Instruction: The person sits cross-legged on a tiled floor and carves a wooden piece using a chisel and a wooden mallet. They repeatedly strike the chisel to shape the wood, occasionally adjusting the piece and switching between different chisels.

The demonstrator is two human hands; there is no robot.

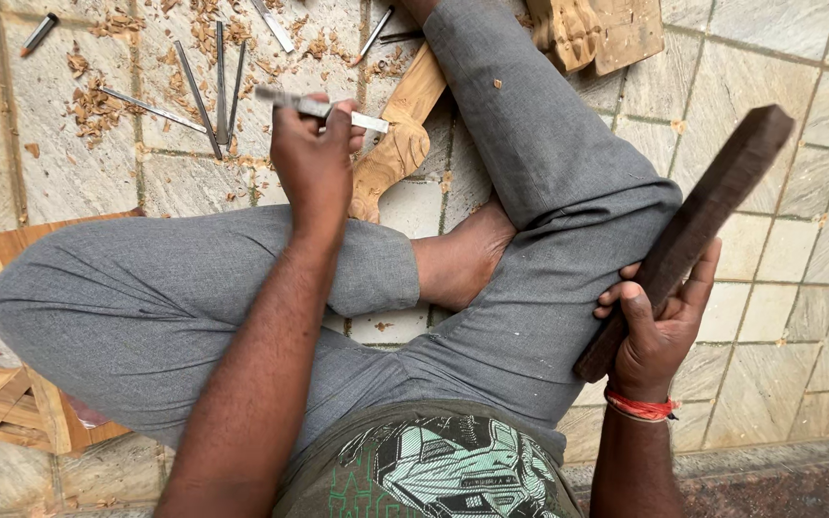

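I sit cross-legged on a tiled floor in grey trousers. My left hand [311, 158] is closed around a metal chisel [368, 121] whose tip points at a pale carved wooden piece [397, 149] lying on the floor between my legs. My right hand [657, 331] grips a long dark wooden mallet block [698, 223], raised and tilted up to the right beside my right knee. A red thread band circles my right wrist.
Several loose metal chisels [211, 91] lie on the tiles at the upper left among wood shavings [96, 107]. Another carved wooden block [595, 29] sits at the top. Wooden boards [11, 403] rest at the lower left. A stone ledge [779, 475] runs along the bottom right.
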